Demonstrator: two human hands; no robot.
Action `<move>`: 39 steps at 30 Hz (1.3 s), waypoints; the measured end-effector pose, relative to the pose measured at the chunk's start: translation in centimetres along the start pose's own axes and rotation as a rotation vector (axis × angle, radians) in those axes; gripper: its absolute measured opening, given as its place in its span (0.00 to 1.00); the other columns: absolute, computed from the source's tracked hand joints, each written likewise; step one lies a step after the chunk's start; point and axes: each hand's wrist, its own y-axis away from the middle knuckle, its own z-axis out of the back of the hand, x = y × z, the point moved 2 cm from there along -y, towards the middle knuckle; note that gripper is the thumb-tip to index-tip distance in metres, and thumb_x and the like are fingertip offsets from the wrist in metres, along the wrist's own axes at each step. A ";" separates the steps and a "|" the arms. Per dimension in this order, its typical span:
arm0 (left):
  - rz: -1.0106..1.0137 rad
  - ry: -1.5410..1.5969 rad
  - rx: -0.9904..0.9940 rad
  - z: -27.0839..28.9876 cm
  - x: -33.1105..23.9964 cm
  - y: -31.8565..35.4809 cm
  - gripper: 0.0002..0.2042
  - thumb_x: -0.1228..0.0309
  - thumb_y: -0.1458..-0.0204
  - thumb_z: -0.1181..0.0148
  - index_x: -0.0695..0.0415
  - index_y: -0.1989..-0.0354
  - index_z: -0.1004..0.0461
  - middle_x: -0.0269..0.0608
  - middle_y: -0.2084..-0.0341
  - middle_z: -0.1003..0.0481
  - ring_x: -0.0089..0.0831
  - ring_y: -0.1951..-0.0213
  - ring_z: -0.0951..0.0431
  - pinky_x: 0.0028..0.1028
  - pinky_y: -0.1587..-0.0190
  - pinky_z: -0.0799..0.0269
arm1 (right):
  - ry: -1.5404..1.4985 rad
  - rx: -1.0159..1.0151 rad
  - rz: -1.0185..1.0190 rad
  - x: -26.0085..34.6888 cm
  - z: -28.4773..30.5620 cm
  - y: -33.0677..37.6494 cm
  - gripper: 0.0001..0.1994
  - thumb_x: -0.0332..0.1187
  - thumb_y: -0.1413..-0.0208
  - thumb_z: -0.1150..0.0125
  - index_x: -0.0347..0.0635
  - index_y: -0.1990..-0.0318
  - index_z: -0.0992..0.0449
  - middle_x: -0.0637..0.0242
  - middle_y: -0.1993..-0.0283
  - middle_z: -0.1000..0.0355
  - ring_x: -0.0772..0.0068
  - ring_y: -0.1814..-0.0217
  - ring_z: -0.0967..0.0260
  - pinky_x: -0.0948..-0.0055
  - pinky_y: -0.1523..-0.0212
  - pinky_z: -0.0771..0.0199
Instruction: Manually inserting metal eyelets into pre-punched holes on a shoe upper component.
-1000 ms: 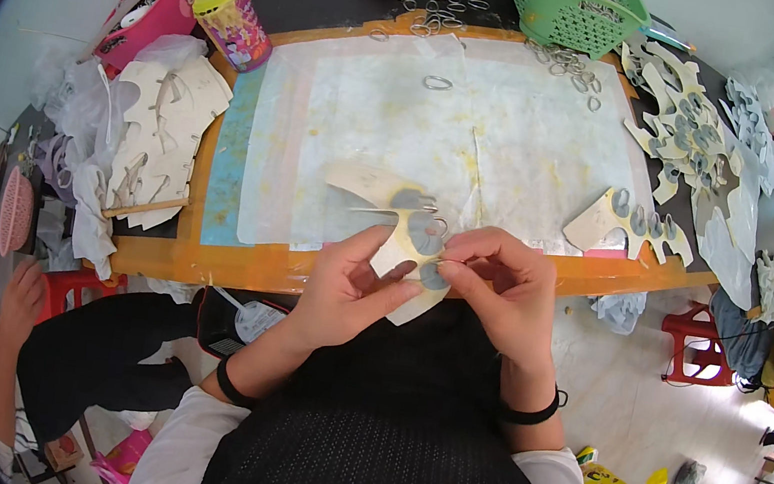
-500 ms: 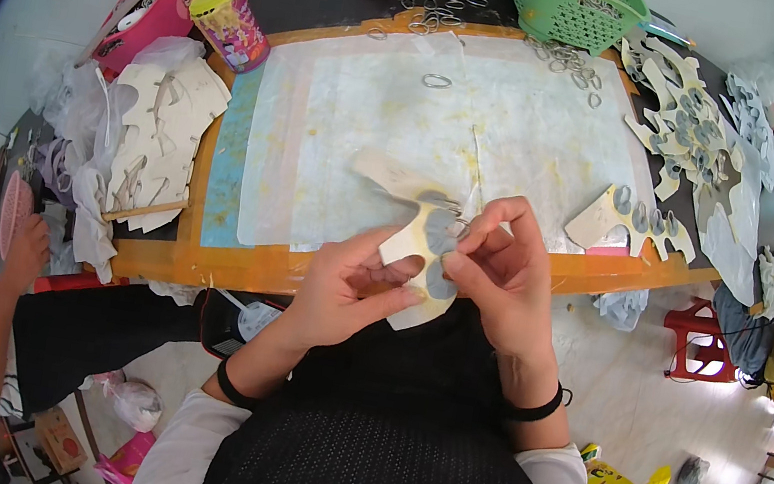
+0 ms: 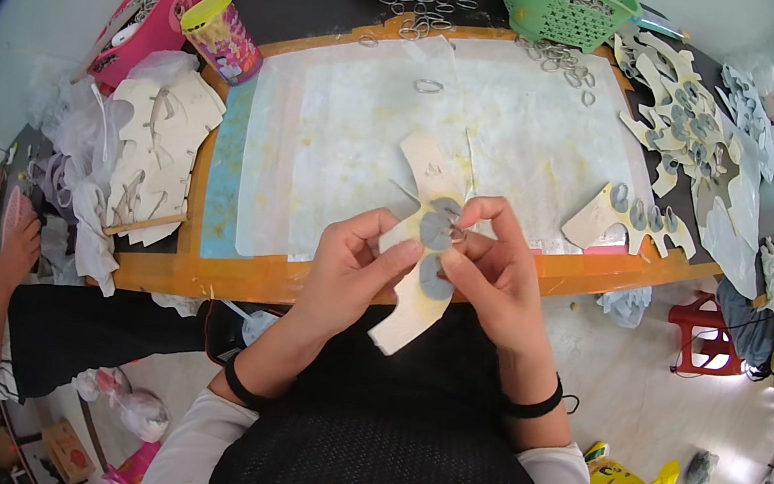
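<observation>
My left hand [image 3: 345, 271] is closed on a cream, scallop-edged cut piece [image 3: 412, 317] with grey rounded tabs, its thumb lying across the front. The piece stands tilted above the table's front edge, its upper end away from me. At its right side, my right hand [image 3: 502, 286] is closed in a pinch around a small metal ring [image 3: 456, 234] beside the upper grey tab [image 3: 436, 224]. The fingers partly hide the ring and the lower grey tab [image 3: 435, 278]. One loose oval ring [image 3: 428, 86] lies on the white sheet [image 3: 343, 134] beyond.
Several rings [image 3: 423, 15] lie at the back, near a green basket [image 3: 560, 11]. A pink basket [image 3: 143, 21], a yellow-lidded can [image 3: 224, 39] and cream pieces [image 3: 159, 145] stand left. More tabbed pieces [image 3: 633, 220] lie right. Other people's arms show at both sides.
The cream piece has turned more upright and faces me more, its grey tabs showing more fully. My left thumb has shifted up along it; my right hand keeps pinching at its side.
</observation>
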 end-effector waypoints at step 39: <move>-0.067 0.366 -0.135 -2.1 -0.6 1.0 0.10 0.76 0.46 0.43 0.66 0.56 0.28 0.41 0.62 0.24 0.27 0.59 0.24 0.27 0.53 0.31 | 0.624 -0.029 0.345 1.0 -1.3 0.4 0.05 0.27 0.44 0.41 0.34 0.68 0.26 0.65 0.75 0.34 0.73 0.72 0.35 0.76 0.70 0.36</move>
